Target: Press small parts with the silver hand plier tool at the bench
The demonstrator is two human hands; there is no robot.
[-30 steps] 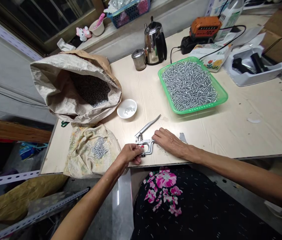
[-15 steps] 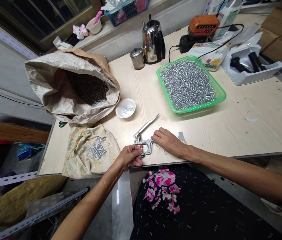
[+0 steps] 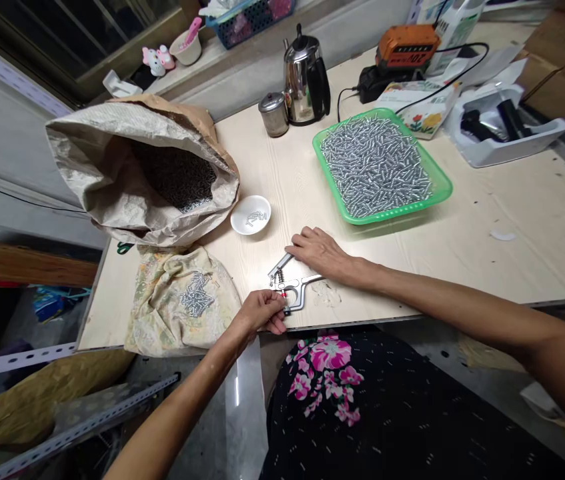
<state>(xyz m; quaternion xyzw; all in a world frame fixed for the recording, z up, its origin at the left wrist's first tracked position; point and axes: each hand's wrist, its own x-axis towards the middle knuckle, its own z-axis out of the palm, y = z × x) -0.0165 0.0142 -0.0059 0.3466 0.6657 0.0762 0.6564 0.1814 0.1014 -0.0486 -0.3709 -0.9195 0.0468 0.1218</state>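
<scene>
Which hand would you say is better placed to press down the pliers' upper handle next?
Right, I think: the right hand lies over the end of the upper handle, while the left hand is at the red part.

Left hand [image 3: 263, 311]: any item between the fingertips is hidden or too small to identify. Right hand [image 3: 319, 253]: covers the far end of the pliers' upper handle [image 3: 282, 264]. Ahead and left of the left hand, the sack [image 3: 97, 160] is dark inside, depth unreadable. Far ahead of both hands, blue basket [image 3: 249, 25] and bottle [image 3: 455, 37]: cut off by the top edge.
</scene>
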